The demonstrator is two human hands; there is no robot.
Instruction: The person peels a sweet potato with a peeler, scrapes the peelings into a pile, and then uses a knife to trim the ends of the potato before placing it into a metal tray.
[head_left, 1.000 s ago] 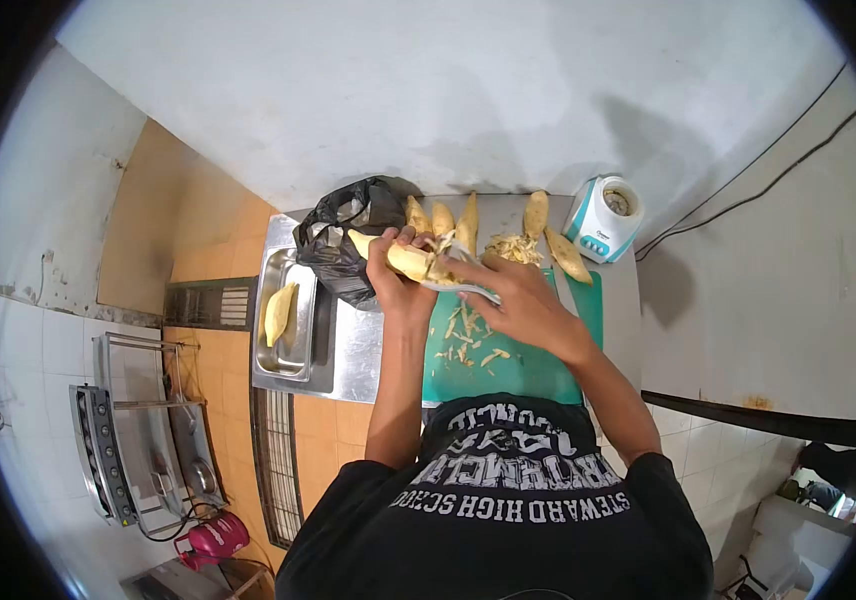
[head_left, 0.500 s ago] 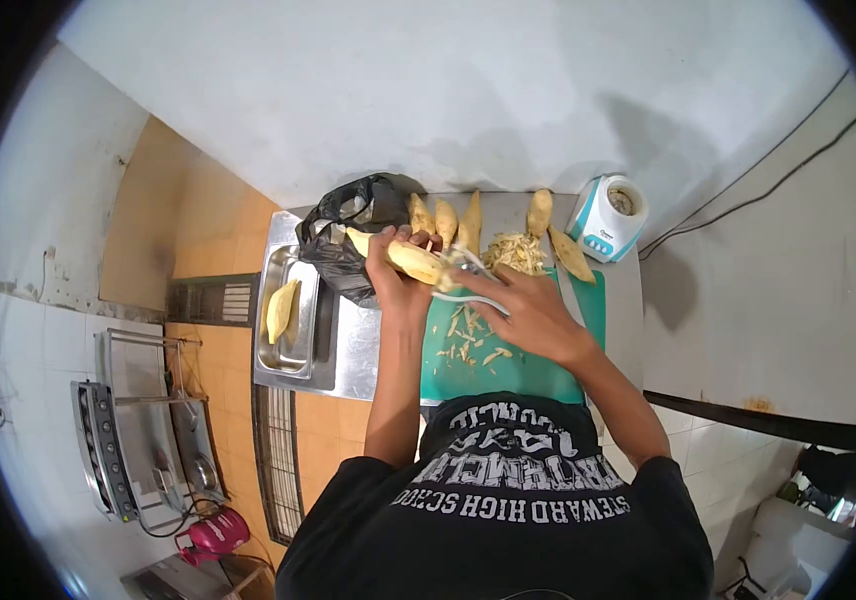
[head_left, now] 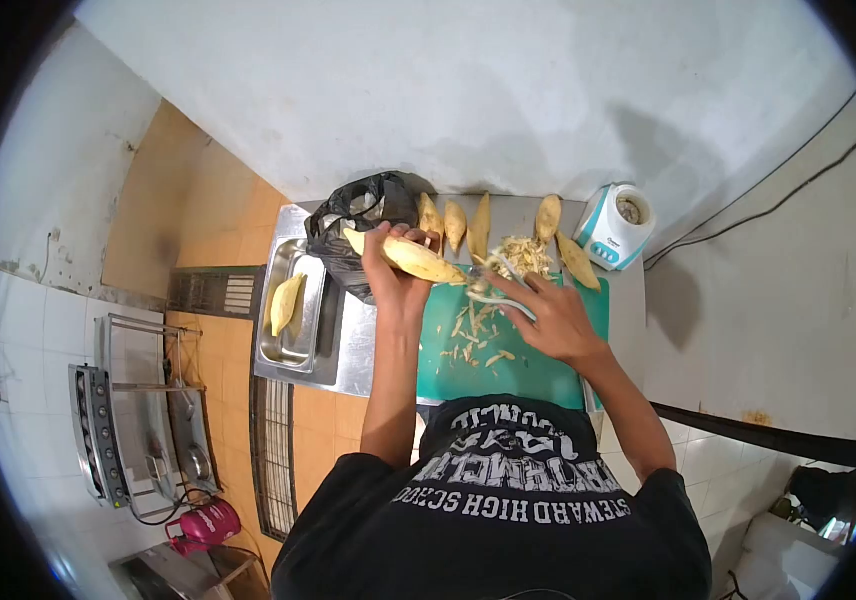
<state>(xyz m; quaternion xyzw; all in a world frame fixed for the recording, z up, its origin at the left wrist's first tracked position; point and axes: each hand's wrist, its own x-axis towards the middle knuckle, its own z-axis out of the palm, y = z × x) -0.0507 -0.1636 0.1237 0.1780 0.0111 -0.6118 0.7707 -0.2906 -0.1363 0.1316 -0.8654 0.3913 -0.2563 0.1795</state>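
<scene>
Near mid-frame, the left grip [head_left: 400, 294] is clamped on a yellow tuber [head_left: 418, 260], likely to leave its lower-right end exposed; the long axis slants from there to a tapered upper-left tip. The right grip [head_left: 555, 318] is closed around a white-handled tool [head_left: 497, 301], perhaps a peeler, though blurred.

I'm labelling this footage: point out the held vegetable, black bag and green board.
Held vegetable [head_left: 414, 259]: head view, its middle.
Black bag [head_left: 336, 260]: head view, crumpled side.
Green board [head_left: 538, 377]: head view, bare near part.
</scene>
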